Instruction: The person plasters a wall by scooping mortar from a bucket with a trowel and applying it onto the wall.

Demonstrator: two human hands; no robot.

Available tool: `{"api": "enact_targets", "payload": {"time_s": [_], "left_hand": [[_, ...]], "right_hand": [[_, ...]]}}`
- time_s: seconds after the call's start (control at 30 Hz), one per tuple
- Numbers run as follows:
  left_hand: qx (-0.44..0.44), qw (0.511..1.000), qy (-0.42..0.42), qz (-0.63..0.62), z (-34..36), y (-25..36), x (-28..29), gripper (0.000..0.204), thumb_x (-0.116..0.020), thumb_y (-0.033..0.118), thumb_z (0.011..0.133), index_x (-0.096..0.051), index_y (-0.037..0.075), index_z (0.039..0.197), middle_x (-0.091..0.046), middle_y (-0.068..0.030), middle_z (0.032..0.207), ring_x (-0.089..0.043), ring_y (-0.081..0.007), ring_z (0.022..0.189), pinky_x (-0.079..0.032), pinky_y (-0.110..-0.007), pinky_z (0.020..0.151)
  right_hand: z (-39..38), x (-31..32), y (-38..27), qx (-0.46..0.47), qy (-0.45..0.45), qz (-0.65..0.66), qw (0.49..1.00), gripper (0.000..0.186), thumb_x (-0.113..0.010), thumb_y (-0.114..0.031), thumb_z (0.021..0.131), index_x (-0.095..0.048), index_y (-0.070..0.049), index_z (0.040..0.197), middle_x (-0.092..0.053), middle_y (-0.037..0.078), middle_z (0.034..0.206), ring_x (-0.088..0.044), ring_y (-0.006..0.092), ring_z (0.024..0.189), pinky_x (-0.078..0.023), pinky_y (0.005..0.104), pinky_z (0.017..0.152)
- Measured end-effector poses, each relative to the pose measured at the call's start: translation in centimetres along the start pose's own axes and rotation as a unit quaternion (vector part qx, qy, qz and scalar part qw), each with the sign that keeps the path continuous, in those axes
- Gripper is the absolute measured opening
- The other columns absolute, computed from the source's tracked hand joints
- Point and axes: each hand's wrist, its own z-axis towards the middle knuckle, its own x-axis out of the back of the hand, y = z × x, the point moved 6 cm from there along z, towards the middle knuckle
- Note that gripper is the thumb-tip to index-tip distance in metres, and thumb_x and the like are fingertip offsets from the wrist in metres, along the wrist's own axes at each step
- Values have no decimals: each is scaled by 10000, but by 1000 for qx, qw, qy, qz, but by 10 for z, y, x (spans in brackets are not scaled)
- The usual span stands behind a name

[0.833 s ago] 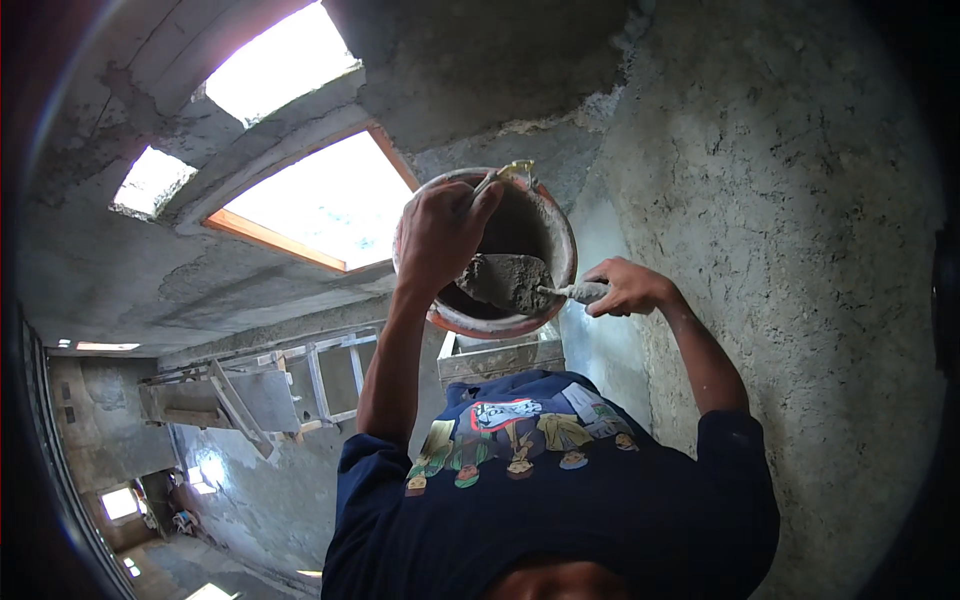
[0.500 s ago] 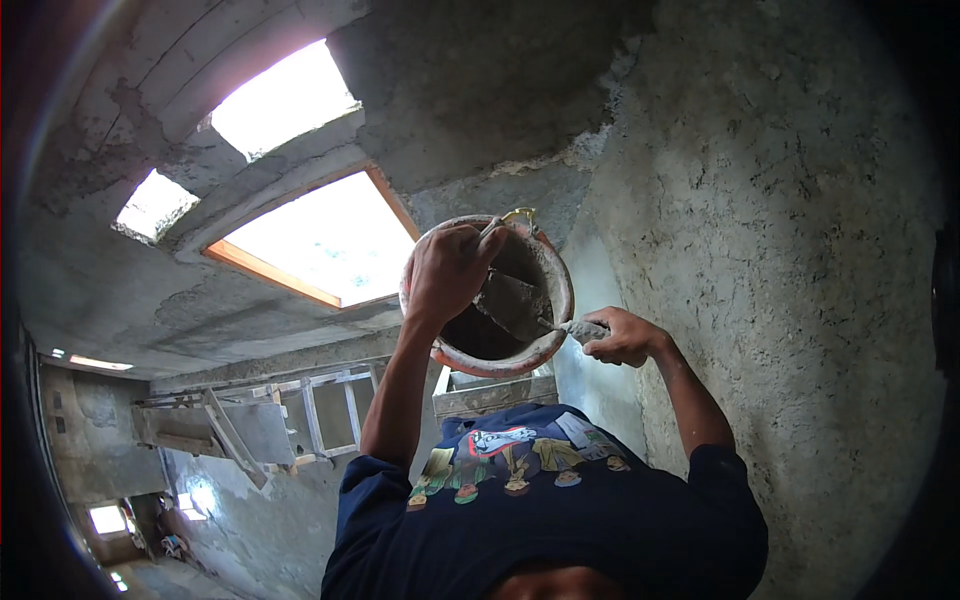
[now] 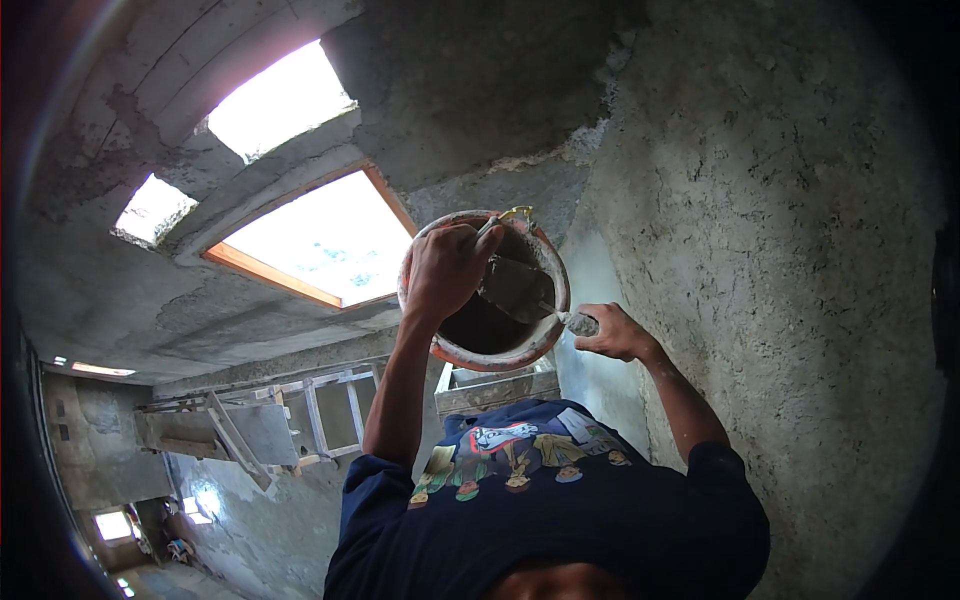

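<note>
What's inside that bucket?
Inside the bucket is the blade of a trowel; the right hand holds its handle. The left hand covers part of the opening, the blade hides whatever lies beneath, and the bottom is too dark to tell.

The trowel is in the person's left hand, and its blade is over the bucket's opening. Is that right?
Not quite: the head view shows the trowel in the person's right hand, not the left hand. Its blade is indeed over the bucket's opening.
</note>
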Motion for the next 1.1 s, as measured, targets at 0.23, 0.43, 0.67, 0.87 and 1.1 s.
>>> {"api": "enact_targets", "payload": {"time_s": [0.23,0.43,0.67,0.87,1.1], "left_hand": [[-12,1000,7,-4,0,-7,-2,445,-564,363,870,-591,-3,619,-534,-109,536,-510,-202,500,-402,-371,552],[-20,1000,9,-4,2,-16,-5,433,-594,392,850,-637,-16,713,-571,-128,594,-553,-204,526,-434,-363,569],[-46,999,22,-4,3,-16,-5,444,-583,399,855,-630,-12,693,-562,-125,564,-541,-208,499,-432,-364,547],[-31,1000,-2,-3,3,-13,-3,448,-566,388,865,-619,-17,679,-557,-127,565,-537,-222,517,-424,-375,568],[-10,1000,-12,11,3,-24,-9,444,-578,383,860,-636,-35,720,-646,-124,757,-583,-227,563,-453,-353,584]], "right_hand": [[2,-4,4,-78,-51,-19,996,471,-663,-255,676,-565,82,990,-612,187,691,-595,226,568,-484,343,601],[0,-15,7,-129,-96,63,985,445,-653,-259,704,-562,64,997,-588,162,640,-570,222,568,-464,337,567],[-1,-18,5,-189,-162,198,948,271,-639,-168,763,-560,34,926,-552,36,599,-499,96,471,-416,264,434],[-5,-17,5,-185,-153,243,940,202,-621,-172,771,-534,-3,840,-522,11,603,-484,90,479,-411,255,432],[-26,-15,6,-108,-143,347,920,420,-594,-226,782,-512,50,1087,-563,54,718,-516,110,538,-446,273,489]]}}
